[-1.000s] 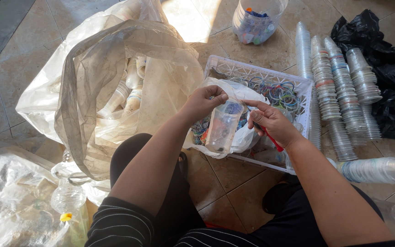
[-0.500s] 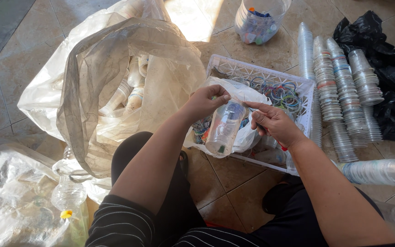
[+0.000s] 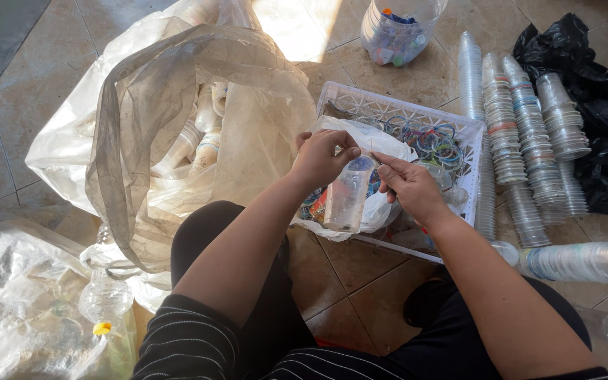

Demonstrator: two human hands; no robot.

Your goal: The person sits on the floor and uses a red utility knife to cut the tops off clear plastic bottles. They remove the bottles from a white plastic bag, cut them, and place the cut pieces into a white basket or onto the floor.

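Note:
My left hand (image 3: 321, 158) grips the neck of a small clear plastic bottle (image 3: 347, 197), which hangs upright over a white plastic bag. My right hand (image 3: 409, 186) meets it at the bottle's top, fingers pinched at the neck; what they pinch is too small to tell. Both hands hover above a white plastic crate (image 3: 416, 116) holding coloured rings and caps.
A large clear sack of bottles (image 3: 198, 141) stands at my left. Rows of stacked clear cups (image 3: 529, 141) lie at the right, beside black bags (image 3: 599, 105). A clear tub of caps (image 3: 395, 32) sits at the back. More bagged bottles (image 3: 43, 317) lie front left.
The bottle has shifted slightly right and higher between my hands. My right hand has moved up to the bottle's neck, and the red item seen under it earlier is out of sight.

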